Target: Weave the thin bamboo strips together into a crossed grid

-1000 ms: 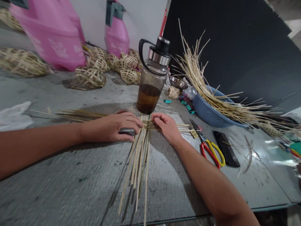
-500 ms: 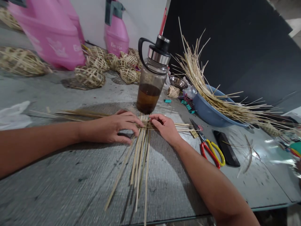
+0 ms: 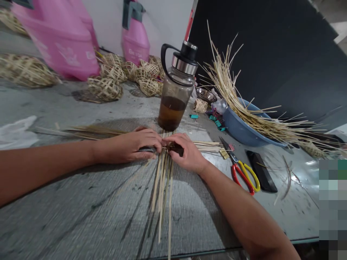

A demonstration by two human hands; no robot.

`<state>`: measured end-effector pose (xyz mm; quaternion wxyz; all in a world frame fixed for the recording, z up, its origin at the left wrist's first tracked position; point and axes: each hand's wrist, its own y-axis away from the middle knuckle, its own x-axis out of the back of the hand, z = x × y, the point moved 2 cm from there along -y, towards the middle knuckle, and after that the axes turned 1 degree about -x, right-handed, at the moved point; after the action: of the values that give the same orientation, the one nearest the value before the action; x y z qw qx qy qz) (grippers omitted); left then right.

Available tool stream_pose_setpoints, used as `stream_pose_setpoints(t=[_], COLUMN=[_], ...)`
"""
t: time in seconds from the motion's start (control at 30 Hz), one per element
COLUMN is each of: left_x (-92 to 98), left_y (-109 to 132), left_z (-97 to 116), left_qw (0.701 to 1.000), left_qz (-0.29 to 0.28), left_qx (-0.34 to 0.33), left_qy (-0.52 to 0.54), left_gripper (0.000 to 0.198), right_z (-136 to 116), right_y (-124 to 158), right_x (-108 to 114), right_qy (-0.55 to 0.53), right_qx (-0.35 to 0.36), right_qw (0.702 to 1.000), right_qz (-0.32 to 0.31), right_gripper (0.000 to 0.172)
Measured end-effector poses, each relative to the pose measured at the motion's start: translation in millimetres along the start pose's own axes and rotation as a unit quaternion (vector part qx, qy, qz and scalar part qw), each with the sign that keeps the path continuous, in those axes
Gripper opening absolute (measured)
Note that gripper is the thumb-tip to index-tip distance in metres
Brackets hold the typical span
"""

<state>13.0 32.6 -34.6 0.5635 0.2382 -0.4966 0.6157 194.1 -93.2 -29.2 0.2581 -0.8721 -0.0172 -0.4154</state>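
Note:
Several thin bamboo strips [image 3: 163, 187] lie crossed on the grey table [image 3: 81, 213], some running toward me, others [image 3: 206, 145] running left to right. My left hand [image 3: 132, 145] rests on the crossing from the left, fingers pinched on the strips. My right hand [image 3: 185, 153] meets it from the right, fingers curled and pinching the strips at the crossing. The fingertips of both hands nearly touch.
A bottle of brown liquid [image 3: 175, 97] stands just behind my hands. Red and yellow scissors [image 3: 241, 169] and a black comb [image 3: 261, 171] lie to the right. A blue basin [image 3: 241, 126] holds long strips. Woven balls [image 3: 105, 88] and pink jugs [image 3: 59, 39] line the back.
My right hand slid left and curled tighter onto the crossing, meeting the left fingertips. One loose strip that pointed toward me at lower left is blurred or gone from its earlier place.

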Motion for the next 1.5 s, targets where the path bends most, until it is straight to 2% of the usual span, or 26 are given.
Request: stream_pose_setpoints(t=[0.17,0.33,0.4,0.57,0.83,1.03,1.17,1.5], left_x=[0.8,-2.4,-3.5,-1.6,-2.1,-4.9,-5.7,-5.6], left_y=[0,1,2,2,2,2,2,3], left_z=[1,-2,-4,-4,-2,0,0,0], left_qw=[1.0,1.0,1.0,1.0,1.0,0.999,0.999,0.999], left_qz=[0.005,0.006,0.005,0.005,0.0,0.009,0.008,0.002], left_qx=[0.01,0.022,0.019,0.017,0.011,0.006,0.007,-0.001], left_qy=[0.001,0.003,0.0,0.001,-0.005,-0.031,-0.037,-0.033], left_gripper=[0.017,0.019,0.02,0.02,0.014,0.025,0.028,0.016], right_z=[2,1,-2,-8,-8,-6,-7,-14], right_y=[1,3,3,4,5,4,2,6], right_x=[0,-1,-2,-7,-8,-4,-2,3], right_qy=[0.015,0.013,0.017,0.04,0.028,0.012,-0.009,-0.022], right_qx=[0.025,0.052,0.064,0.085,0.086,0.035,0.034,0.029], right_qw=[0.999,0.998,0.997,0.996,0.995,0.998,0.998,0.999], right_qz=[-0.044,-0.038,-0.025,0.011,0.052,0.048,0.044,0.007], right_gripper=[0.043,0.045,0.039,0.008,0.013,0.018,0.022,0.038])
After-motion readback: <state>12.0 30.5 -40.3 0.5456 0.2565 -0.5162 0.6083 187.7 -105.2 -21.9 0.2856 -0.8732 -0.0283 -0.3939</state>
